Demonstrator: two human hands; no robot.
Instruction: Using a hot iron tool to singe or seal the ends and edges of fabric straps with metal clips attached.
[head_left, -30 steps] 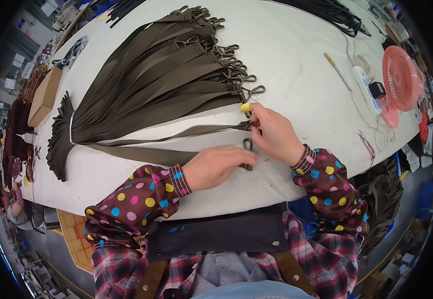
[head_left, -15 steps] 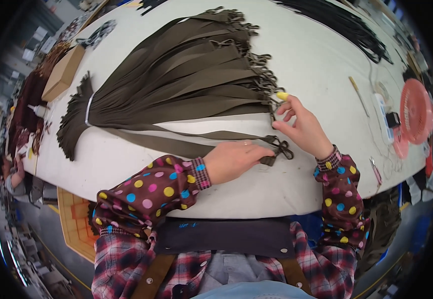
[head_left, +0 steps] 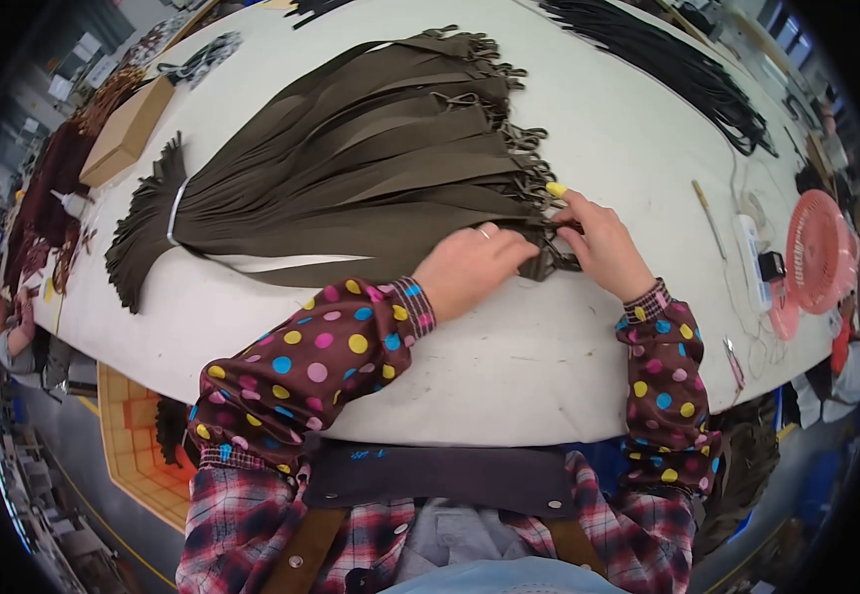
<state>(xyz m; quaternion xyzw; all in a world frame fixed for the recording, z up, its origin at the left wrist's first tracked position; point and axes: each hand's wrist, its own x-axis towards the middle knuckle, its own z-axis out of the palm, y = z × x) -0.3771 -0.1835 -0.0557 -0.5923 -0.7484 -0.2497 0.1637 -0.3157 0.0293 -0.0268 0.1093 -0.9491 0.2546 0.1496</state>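
A fanned bundle of dark olive webbing straps (head_left: 351, 163) lies on the white table, gathered near its left end by a white tie (head_left: 175, 210). Metal hooks (head_left: 527, 139) cluster along its right end. My left hand (head_left: 475, 265) is closed over the end of the nearest strap (head_left: 351, 270), its fingertips partly hiding the webbing. Just to the right, my right hand (head_left: 603, 246) bends its thumb and fingers around the hook at that strap end. A yellow cover sits on one right fingertip, which points toward the other hooks. The exact finger contact is partly hidden.
Black straps (head_left: 668, 69) lie at the far right. A pink fan (head_left: 818, 252), a white power strip (head_left: 753, 259) and a yellow-handled tool (head_left: 709, 218) are on the right. A cardboard box (head_left: 128, 131) stands left; an orange crate (head_left: 138, 445) is below the table edge. Another person (head_left: 19, 342) sits far left.
The nearest strap and its hook have moved away from me, up against the bundle, narrowing the gap. My left hand moved up with it; my right fingers have come down onto the hook.
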